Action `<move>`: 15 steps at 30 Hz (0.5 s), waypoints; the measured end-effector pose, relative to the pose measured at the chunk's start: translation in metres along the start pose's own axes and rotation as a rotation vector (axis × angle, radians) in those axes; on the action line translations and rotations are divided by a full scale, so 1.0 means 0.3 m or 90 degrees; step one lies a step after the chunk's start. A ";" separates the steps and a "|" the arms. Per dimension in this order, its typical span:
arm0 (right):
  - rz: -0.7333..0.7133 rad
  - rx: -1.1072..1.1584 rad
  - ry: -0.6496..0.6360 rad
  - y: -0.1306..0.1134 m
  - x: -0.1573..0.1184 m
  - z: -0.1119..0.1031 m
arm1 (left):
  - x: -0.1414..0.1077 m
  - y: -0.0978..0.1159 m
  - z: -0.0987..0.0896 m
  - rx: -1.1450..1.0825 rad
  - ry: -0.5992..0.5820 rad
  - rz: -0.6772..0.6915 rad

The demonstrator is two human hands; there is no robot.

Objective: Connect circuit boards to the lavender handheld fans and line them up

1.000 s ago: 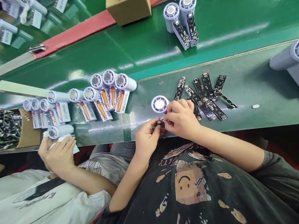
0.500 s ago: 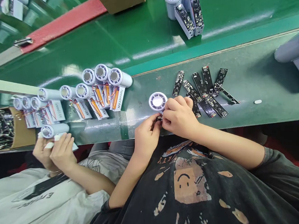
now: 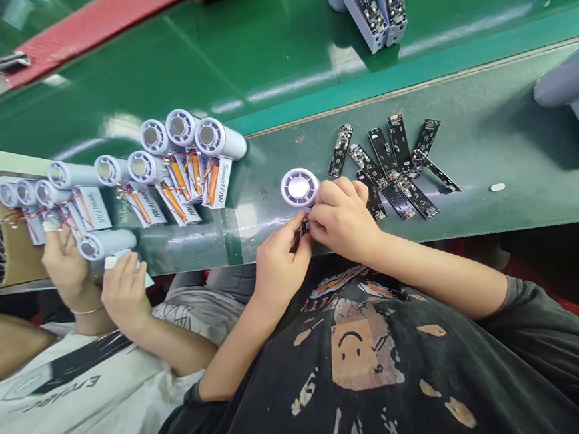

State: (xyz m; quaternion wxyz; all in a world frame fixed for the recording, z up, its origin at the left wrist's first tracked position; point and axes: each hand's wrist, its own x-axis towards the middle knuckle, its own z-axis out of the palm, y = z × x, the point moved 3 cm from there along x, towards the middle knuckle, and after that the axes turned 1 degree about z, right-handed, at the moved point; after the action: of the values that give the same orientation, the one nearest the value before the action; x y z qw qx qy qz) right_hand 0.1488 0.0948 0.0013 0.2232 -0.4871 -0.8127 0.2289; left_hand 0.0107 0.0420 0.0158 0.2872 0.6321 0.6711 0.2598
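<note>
A pale purple handheld fan (image 3: 299, 187) lies in front of me, its round vented head with a white centre facing up. My left hand (image 3: 284, 253) is closed on the fan's handle end, where a small dark piece like a circuit board (image 3: 304, 226) shows between thumb and fingers. Curled against the same spot from the right, my right hand (image 3: 343, 218) has its fingertips pressed together; what they pinch is hidden. Just beyond the right hand, several loose black circuit boards (image 3: 385, 159) lie in an overlapping pile.
Several fans with orange batteries and wires (image 3: 215, 137) stand to the left. A co-worker's hands (image 3: 126, 291) are beside one lying fan (image 3: 107, 244). A box of parts (image 3: 19, 249) is far left. More fans (image 3: 576, 79) stand right and at the back; a small white piece (image 3: 497, 187) lies right.
My hands stay at the fan with only slight finger movement. The co-worker's hands have moved apart, one reaching toward the standing fans. The whole view has shifted a little.
</note>
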 end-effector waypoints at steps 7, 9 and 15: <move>0.049 0.027 0.009 0.008 0.002 0.000 | 0.003 -0.006 0.009 0.003 0.011 0.021; 0.042 0.036 0.013 0.014 -0.002 -0.010 | 0.005 -0.007 0.012 -0.010 0.000 0.022; 0.000 0.187 -0.018 0.089 -0.050 -0.113 | 0.010 -0.043 0.016 -0.147 -0.032 -0.004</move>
State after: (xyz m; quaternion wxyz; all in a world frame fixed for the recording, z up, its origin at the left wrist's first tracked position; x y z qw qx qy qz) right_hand 0.1933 0.0978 0.0104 0.2804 -0.4458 -0.7737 0.3522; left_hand 0.0050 0.0442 0.0032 0.3755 0.5988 0.6316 0.3187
